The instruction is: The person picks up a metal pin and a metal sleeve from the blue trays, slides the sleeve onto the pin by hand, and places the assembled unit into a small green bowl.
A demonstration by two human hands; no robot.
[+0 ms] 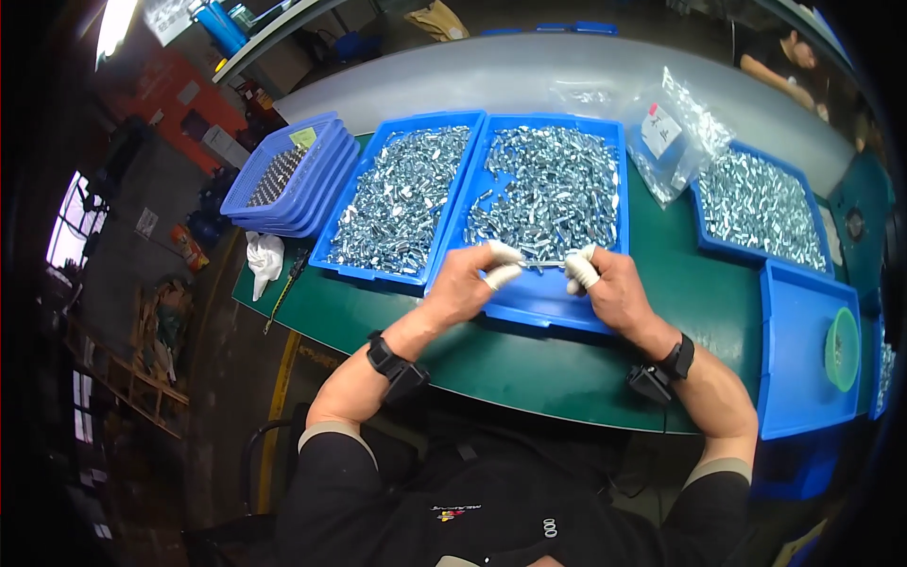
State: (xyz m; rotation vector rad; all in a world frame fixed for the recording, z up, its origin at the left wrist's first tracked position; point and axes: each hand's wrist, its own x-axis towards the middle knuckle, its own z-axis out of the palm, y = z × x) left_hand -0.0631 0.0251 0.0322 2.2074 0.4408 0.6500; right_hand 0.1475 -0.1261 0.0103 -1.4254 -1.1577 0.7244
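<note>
My left hand (465, 283) and my right hand (614, 286) face each other over the front part of a blue tray (548, 308). White covers sit on the thumb and finger tips of both. Between the two pinches runs a thin, pale, rod-like piece (543, 264), held level at both ends; its exact kind is too small to make out. Just beyond it lies a heap of small shiny metal parts (553, 184) filling most of the tray. The tray's blue bottom shows through at the heap's left side and near my hands.
Left of it stands another blue tray (319, 257) of metal parts, then stacked blue baskets (312, 215), a white cloth (265, 260) and a tape measure (283, 295). To the right are a clear plastic bag (669, 142), a filled tray (763, 255) and a tray (794, 369) with a green bowl (841, 350).
</note>
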